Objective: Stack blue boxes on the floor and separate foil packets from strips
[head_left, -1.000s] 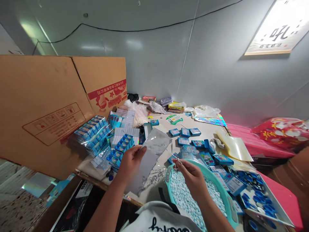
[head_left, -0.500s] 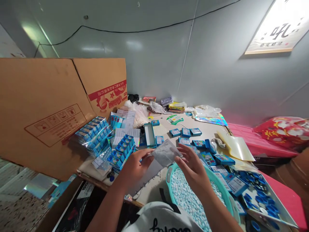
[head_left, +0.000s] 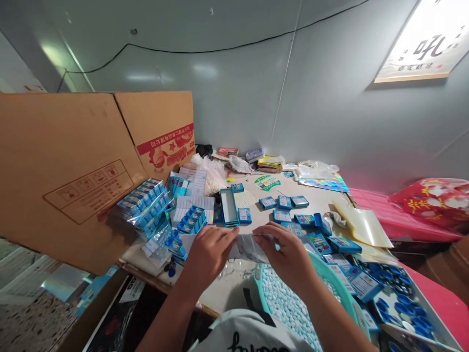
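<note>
My left hand [head_left: 209, 254] and my right hand [head_left: 289, 254] both pinch a clear, silvery plastic bag [head_left: 249, 247], stretched flat between them just above the table [head_left: 252, 203]. Right below my right hand sits a teal basin [head_left: 330, 278] filled with small white and pale blue candies [head_left: 289, 308]. Several small blue boxes [head_left: 284, 201] lie on the table beyond my hands. An open blue box [head_left: 229, 207] stands in front of my left hand.
A large folded cardboard carton [head_left: 80, 171] leans at the left. Wrapped packs of blue boxes [head_left: 144, 205] lie beside it. A tray of blue caps [head_left: 403, 298] is at the right, a pink surface [head_left: 381, 215] and a red bag [head_left: 432, 200] beyond.
The bag hung long from my left hand alone. My right hand came off the basin, took the bag's other end, and both hands drew it down flat and low.
</note>
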`<state>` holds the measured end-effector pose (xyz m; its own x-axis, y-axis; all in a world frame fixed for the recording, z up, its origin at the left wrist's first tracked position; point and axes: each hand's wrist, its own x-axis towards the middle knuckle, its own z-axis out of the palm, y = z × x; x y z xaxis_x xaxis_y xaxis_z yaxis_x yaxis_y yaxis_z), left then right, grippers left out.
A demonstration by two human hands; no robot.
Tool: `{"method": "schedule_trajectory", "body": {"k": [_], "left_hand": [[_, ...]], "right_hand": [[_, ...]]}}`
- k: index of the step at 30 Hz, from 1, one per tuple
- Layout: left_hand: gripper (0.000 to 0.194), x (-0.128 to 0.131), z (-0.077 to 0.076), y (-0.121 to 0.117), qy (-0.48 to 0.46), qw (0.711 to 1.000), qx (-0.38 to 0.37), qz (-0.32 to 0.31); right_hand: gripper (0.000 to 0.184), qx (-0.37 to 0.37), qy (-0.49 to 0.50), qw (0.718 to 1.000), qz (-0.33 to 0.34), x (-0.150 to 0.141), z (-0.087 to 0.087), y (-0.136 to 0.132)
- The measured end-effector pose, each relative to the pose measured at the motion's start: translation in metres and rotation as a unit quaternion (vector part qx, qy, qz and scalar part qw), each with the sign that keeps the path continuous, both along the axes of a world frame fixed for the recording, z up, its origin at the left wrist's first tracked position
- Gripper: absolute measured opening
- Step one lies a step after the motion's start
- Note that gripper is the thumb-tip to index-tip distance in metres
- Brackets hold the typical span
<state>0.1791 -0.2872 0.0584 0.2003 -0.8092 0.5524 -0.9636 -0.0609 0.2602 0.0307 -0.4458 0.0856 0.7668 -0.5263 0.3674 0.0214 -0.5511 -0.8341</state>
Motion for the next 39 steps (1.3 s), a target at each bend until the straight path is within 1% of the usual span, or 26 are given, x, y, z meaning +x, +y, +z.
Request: {"method": "schedule_trajectory", "body": {"k": [2,6,10,12,13,14,15,16,17,18,20,21,22,24,26,29,31,32,34,36,39], "left_hand": [[0.041,-0.002,-0.005,-0.003,-0.046,0.999,-0.012,0.022],[0.048,-0.009,-0.011,-0.004,-0.086,0.996,-0.019,0.026],[0.051,-0.016,-0.012,-0.003,-0.085,0.996,-0.011,-0.005],[0.053,-0.022,-0.013,-0.004,-0.077,0.996,-0.019,-0.03],[0.05,-0.024,-0.014,-0.005,-0.069,0.996,-0.027,-0.045],[0.042,-0.026,-0.017,-0.006,-0.055,0.996,-0.039,-0.061],[0.03,-0.028,-0.021,-0.006,-0.034,0.995,-0.053,-0.079],[0.018,-0.028,-0.025,-0.006,-0.003,0.993,-0.065,-0.096],[0.012,-0.027,-0.031,-0.005,0.041,0.99,-0.079,-0.106],[0.013,-0.024,-0.036,-0.002,0.091,0.985,-0.097,-0.106],[0.016,-0.016,-0.045,0.004,0.187,0.97,-0.137,-0.074],[0.018,-0.012,-0.048,0.008,0.216,0.963,-0.153,-0.048],[0.019,-0.008,-0.049,0.011,0.226,0.96,-0.164,-0.025],[0.023,-0.003,-0.046,0.013,0.196,0.968,-0.159,0.004],[0.032,-0.003,-0.039,0.008,0.145,0.98,-0.137,0.011],[0.058,-0.01,-0.03,-0.01,0.087,0.991,-0.105,0.009],[0.068,-0.013,-0.027,-0.021,0.062,0.994,-0.087,0.01],[0.067,-0.014,-0.026,-0.026,0.048,0.995,-0.081,0.013],[0.056,-0.015,-0.027,-0.03,0.01,0.996,-0.086,0.016],[0.045,-0.014,-0.03,-0.029,-0.036,0.993,-0.109,0.009],[0.039,-0.014,-0.037,-0.024,-0.085,0.986,-0.14,0.004]], "right_hand": [[0.015,0.013,-0.027,0.999,-0.022,0.002,-0.002,0.003],[0.015,0.032,-0.066,0.995,-0.062,0.001,-0.002,0.003],[0.014,0.017,-0.068,0.994,-0.08,0.0,-0.001,0.0],[0.013,0.007,-0.068,0.994,-0.087,-0.001,-0.003,-0.003],[0.013,0.005,-0.07,0.993,-0.093,-0.002,-0.004,-0.006],[0.014,0.005,-0.071,0.992,-0.102,-0.003,-0.005,-0.009],[0.015,0.012,-0.07,0.991,-0.114,-0.005,-0.007,-0.012],[0.017,0.025,-0.066,0.989,-0.132,-0.007,-0.008,-0.016],[0.019,0.04,-0.059,0.986,-0.153,-0.01,-0.01,-0.02],[0.022,0.054,-0.05,0.982,-0.174,-0.013,-0.011,-0.024],[0.029,0.064,-0.032,0.975,-0.21,-0.017,-0.014,-0.029],[0.031,0.061,-0.025,0.973,-0.22,-0.019,-0.014,-0.031],[0.032,0.059,-0.021,0.973,-0.222,-0.019,-0.015,-0.032],[0.032,0.063,-0.018,0.975,-0.211,-0.018,-0.016,-0.031],[0.03,0.075,-0.018,0.979,-0.19,-0.014,-0.017,-0.027],[0.025,0.084,-0.022,0.986,-0.144,-0.007,-0.017,-0.017],[0.02,0.084,-0.031,0.991,-0.104,-0.003,-0.017,-0.01],[0.019,0.084,-0.033,0.992,-0.085,-0.002,-0.017,-0.007],[0.017,0.084,-0.028,0.994,-0.061,-0.002,-0.016,-0.004],[0.017,0.093,-0.023,0.994,-0.051,-0.002,-0.015,-0.002],[0.018,0.114,-0.027,0.992,-0.049,-0.002,-0.016,-0.002]]}}
